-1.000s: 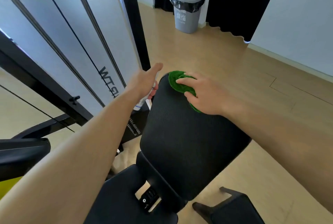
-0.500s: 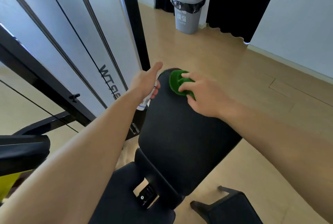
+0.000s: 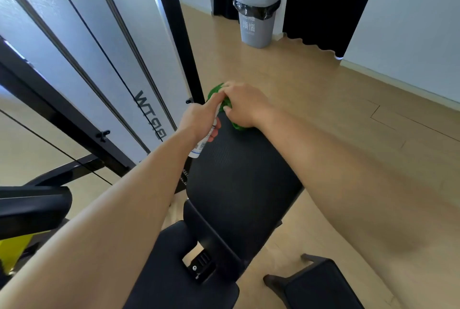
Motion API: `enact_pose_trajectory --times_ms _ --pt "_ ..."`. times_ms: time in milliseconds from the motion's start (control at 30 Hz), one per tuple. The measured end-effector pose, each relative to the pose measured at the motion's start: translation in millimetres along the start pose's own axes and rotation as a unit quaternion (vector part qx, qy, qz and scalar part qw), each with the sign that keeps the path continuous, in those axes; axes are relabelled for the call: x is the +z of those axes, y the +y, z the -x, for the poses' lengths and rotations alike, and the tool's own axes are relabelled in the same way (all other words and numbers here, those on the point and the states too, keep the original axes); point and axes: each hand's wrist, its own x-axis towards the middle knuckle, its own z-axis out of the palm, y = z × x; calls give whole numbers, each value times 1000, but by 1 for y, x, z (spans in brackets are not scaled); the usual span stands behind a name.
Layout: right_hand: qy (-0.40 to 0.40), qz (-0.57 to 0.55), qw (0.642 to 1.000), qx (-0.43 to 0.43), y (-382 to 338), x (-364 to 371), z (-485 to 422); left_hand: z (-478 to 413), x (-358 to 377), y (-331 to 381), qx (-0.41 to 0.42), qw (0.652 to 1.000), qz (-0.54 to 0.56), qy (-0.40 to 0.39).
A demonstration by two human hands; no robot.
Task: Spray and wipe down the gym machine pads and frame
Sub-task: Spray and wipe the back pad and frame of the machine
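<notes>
1. At the top edge of the back pad (image 3: 239,184), the green cloth (image 3: 236,126) is mostly covered by the right hand (image 3: 244,104); only crumpled folds show on both sides of it.
2. The bottle (image 3: 199,148) is hidden inside the left hand (image 3: 199,119), except its white lower end with a label. Its nozzle I cannot see.
3. The left grip is curled round the bottle, with the forefinger stretched toward the cloth. The right grip holds the cloth on the pad.
4. The back pad is black, finely textured and tilted up. The seat pad (image 3: 161,271) below is cut off by the picture edge.
</notes>
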Motion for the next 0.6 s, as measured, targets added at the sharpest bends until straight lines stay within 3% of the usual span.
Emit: enact_pose_trajectory --times_ms 100,167,233,300,400,500,600 --pt "-7 -23 1000 -2 21 -15 42 5 12 5 -4 1000 4 -13" --pt "21 -97 995 34 41 -34 72 11 21 9 -9 999 -12 -37" --pt "104 -217 964 114 62 -57 100 17 28 14 -18 997 -28 -73" --pt "191 -314 910 189 83 -72 125 23 33 19 -29 992 -41 -116" --pt "250 -393 850 248 103 -77 149 31 39 27 -31 986 -58 -151" --pt "280 -413 825 266 111 -74 157 37 43 32 -5 982 -87 -167" --pt "296 -416 822 251 105 -67 151 41 45 30 0 974 -113 -196"
